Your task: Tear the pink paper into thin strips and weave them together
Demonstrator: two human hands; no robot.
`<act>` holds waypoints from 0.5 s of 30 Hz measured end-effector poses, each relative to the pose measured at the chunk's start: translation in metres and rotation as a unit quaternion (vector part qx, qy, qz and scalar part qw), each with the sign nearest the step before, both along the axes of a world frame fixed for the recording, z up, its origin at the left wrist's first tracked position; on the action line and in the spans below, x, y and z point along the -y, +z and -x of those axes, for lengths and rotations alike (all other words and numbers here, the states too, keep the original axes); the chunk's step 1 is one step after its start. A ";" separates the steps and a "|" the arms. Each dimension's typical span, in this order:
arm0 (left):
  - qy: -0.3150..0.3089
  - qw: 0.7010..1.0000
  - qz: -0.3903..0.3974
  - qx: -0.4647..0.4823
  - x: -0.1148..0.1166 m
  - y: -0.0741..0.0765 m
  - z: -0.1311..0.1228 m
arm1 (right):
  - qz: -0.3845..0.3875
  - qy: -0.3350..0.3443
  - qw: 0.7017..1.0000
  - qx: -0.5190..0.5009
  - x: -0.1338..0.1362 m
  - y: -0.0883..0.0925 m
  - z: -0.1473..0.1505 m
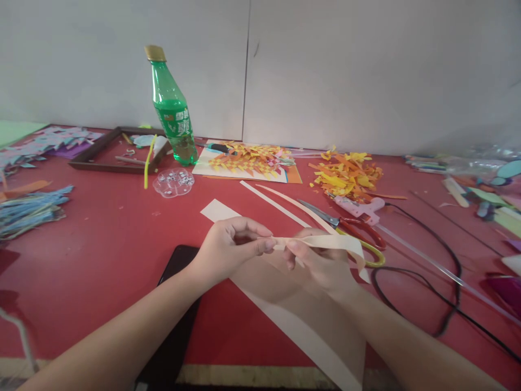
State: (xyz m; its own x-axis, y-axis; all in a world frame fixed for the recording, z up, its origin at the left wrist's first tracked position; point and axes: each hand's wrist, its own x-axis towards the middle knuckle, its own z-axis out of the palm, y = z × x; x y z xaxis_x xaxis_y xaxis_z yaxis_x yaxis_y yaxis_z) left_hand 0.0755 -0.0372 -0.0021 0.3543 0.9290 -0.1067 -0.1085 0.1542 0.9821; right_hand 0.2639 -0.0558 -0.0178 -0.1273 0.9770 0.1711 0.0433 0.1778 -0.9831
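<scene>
Between my two hands a narrow cream paper strip is held above the table. My left hand pinches its left end between thumb and fingers. My right hand grips it a little further along, and the loose end curls down over that hand. Beneath both hands lies a larger cream paper sheet. Scissors with red and yellow handles rest just beyond my right hand, and two more thin paper strips lie beside their blades. A black phone sits under my left forearm.
A green bottle stands at the back by a dark frame and a clear bead tray. Orange and yellow paper cuttings are piled behind. A pink glue gun with a black cord lies right. Blue paper fringe lies left.
</scene>
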 end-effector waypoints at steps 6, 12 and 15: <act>0.000 1.000 -0.011 0.009 0.000 -0.003 0.000 | 0.003 -0.023 1.000 0.022 -0.001 0.001 0.000; 0.000 1.000 -0.013 0.007 0.000 -0.001 0.000 | 0.002 -0.025 1.000 0.011 -0.001 -0.001 0.002; 0.002 0.999 -0.033 -0.019 0.000 -0.001 0.000 | 0.003 -0.011 1.000 0.005 0.000 -0.001 0.002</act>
